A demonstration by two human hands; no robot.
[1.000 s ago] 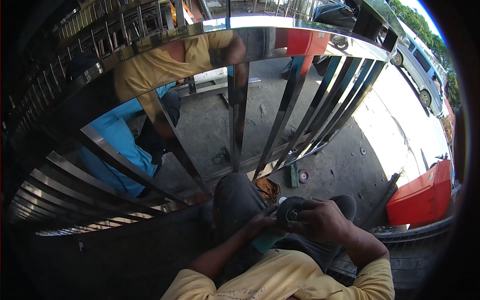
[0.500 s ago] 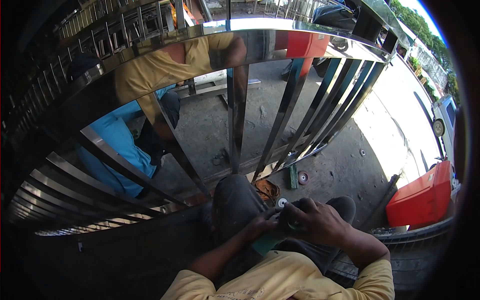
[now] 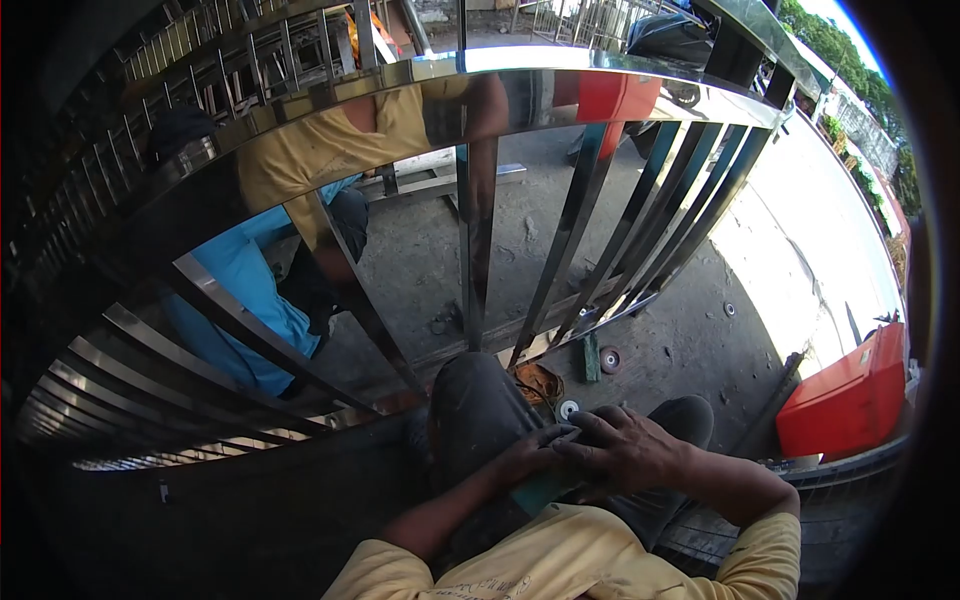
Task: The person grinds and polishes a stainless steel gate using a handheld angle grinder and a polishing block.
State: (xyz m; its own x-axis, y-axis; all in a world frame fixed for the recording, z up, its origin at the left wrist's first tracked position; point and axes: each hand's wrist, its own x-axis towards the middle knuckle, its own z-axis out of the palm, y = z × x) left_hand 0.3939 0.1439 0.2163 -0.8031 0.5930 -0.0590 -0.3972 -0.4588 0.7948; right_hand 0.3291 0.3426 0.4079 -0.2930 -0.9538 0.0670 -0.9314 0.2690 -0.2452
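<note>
Both hands meet low in the middle, over my lap. My left hand (image 3: 538, 452) is closed around a teal-bodied power tool (image 3: 540, 492), which shows below the palm and is mostly hidden by hands and shirt. My right hand (image 3: 630, 447) lies over it from the right, its fingers bent and meeting the left fingertips; what they pinch is hidden. Just beyond the fingers, a small round disc with a pale centre (image 3: 569, 410) lies near a crumpled orange-brown thing (image 3: 540, 383).
A polished metal railing (image 3: 478, 240) curves ahead, with upright bars. Beyond it crouches a person in blue (image 3: 255, 310). On the floor lie a green block (image 3: 591, 358), a dark wheel (image 3: 610, 360) and a small disc (image 3: 729, 310). A red box (image 3: 845, 405) stands at right.
My right hand has lowered and its fingers have come over against the left fingertips, covering more of the tool. The view has shifted slightly.
</note>
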